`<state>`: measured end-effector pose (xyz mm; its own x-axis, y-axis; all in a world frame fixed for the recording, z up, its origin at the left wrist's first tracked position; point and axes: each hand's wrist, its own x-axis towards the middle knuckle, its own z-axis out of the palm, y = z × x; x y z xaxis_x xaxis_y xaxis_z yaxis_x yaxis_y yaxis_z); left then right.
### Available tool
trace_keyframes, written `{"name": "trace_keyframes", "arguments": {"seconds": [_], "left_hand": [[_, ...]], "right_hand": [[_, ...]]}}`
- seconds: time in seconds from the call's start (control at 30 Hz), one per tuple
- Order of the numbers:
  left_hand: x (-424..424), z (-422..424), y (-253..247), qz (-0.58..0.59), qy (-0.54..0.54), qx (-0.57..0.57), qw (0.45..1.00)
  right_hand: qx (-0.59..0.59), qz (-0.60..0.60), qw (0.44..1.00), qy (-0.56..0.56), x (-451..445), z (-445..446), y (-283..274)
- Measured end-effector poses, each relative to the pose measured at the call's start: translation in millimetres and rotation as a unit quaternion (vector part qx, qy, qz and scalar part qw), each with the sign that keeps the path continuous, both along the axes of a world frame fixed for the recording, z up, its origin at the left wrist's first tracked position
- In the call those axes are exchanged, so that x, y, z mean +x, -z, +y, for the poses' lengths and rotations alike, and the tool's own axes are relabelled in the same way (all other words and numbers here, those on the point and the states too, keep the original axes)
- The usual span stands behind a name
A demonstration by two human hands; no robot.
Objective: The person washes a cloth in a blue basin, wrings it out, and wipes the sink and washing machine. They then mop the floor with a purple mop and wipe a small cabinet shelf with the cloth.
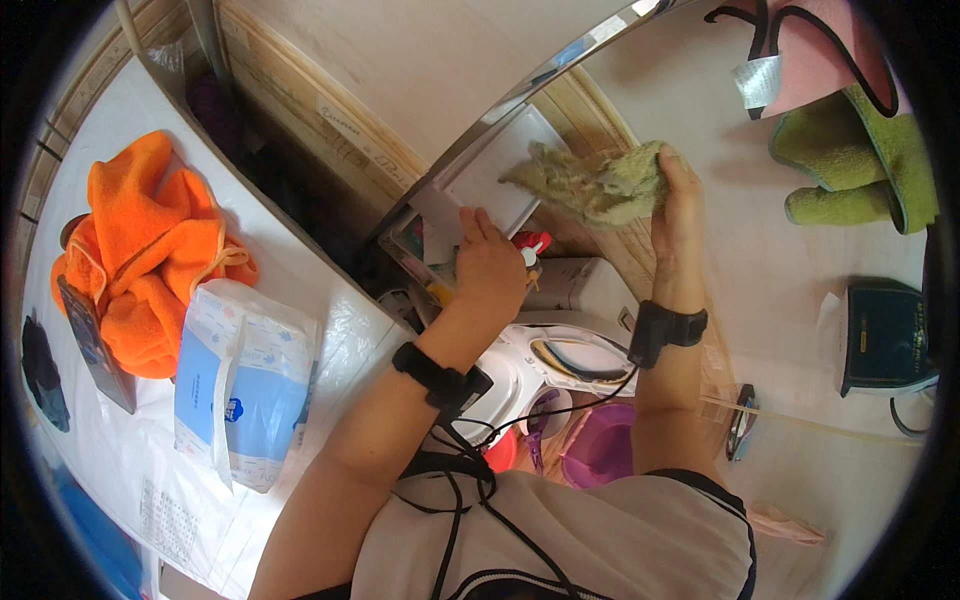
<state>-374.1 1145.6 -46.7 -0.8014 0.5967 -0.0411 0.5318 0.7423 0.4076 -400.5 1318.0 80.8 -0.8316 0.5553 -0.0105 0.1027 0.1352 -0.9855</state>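
Observation:
My right hand (pixel 679 180) grips a bunched, worn green cloth (pixel 600 184), raised beside the wall. The cloth hangs out to the left, over part of a white panel (pixel 487 169). Reaching forward, my left hand (pixel 491 266) has its fingers stretched out at the near edge of that panel. Nothing shows in the left hand, though its palm is hidden and I cannot tell whether it presses on the panel. Just right of it are a red item (pixel 532 240) and a white pump top (pixel 529 256). Both wrists wear black straps.
On the white table (pixel 352 360) at left lie an orange towel (pixel 157 255) and a tissue pack (pixel 240 390). Below my arms are a white fixture (pixel 499 375) and a purple basin (pixel 600 446). A green towel (pixel 847 165) hangs at right, above a dark box (pixel 885 337). Black cables cross my front.

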Motion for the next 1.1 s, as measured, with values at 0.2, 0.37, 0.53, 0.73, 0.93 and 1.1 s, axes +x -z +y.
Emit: {"name": "trace_keyframes", "arguments": {"seconds": [0.2, 0.37, 0.53, 0.73, 0.93, 1.1], "left_hand": [[2, 0, 4, 0.007, -0.001, 0.004, 1.000], [1, 2, 4, 0.000, -0.009, 0.005, 1.000], [0, 1, 2, -0.003, -0.008, -0.004, 1.000], [0, 2, 4, -0.001, -0.013, -0.011, 1.000], [2, 5, 3, -0.006, -0.002, -0.029, 1.000], [-1, 3, 2, -0.008, -0.004, -0.040, 0.999]], "right_hand": [[-0.167, -0.124, 0.978, -0.034, -22, 1, 18], [-0.258, -0.127, 0.957, -0.045, -36, 3, 52], [-0.126, -0.150, 0.979, -0.064, -41, 5, 68], [0.322, -0.081, 0.942, -0.052, -73, 6, 88], [0.455, -0.057, 0.872, -0.171, -103, 11, 149], [0.434, -0.072, 0.891, -0.112, -103, -7, 146]]}}
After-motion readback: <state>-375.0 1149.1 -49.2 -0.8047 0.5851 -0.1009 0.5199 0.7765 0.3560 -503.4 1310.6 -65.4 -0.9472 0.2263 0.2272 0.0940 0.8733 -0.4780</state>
